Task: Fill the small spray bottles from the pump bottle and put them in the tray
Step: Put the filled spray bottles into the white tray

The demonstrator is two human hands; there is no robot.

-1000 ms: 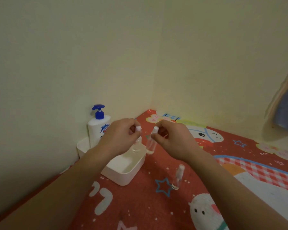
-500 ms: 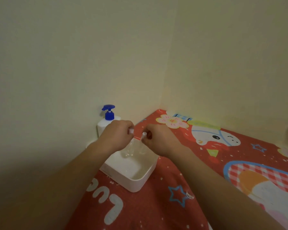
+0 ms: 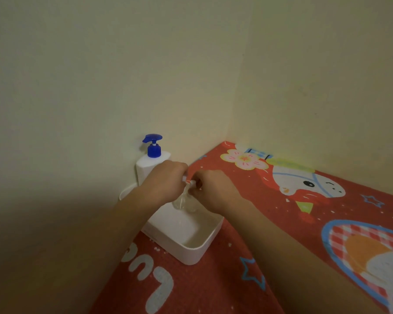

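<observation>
A white pump bottle point(image 3: 145, 167) with a blue pump head stands against the left wall, behind a white rectangular tray point(image 3: 192, 253). My left hand point(image 3: 166, 183) pinches the white cap of a small clear spray bottle point(image 3: 179, 201) held down inside the tray's far end. Right beside it, my right hand point(image 3: 213, 192) pinches the cap of a second clear spray bottle point(image 3: 192, 206), also inside the tray. The two bottles hang close together, nearly touching. Whether their bases rest on the tray floor is unclear.
The tray and pump bottle stand on a red cartoon-printed mat point(image 3: 259, 200) in a corner between two pale walls. Dark floor shows at the lower left beyond the mat's edge.
Both hands have moved from above the mat to over the tray and lowered the two small bottles into it. The view has shifted, and the third small bottle on the mat has left the frame.
</observation>
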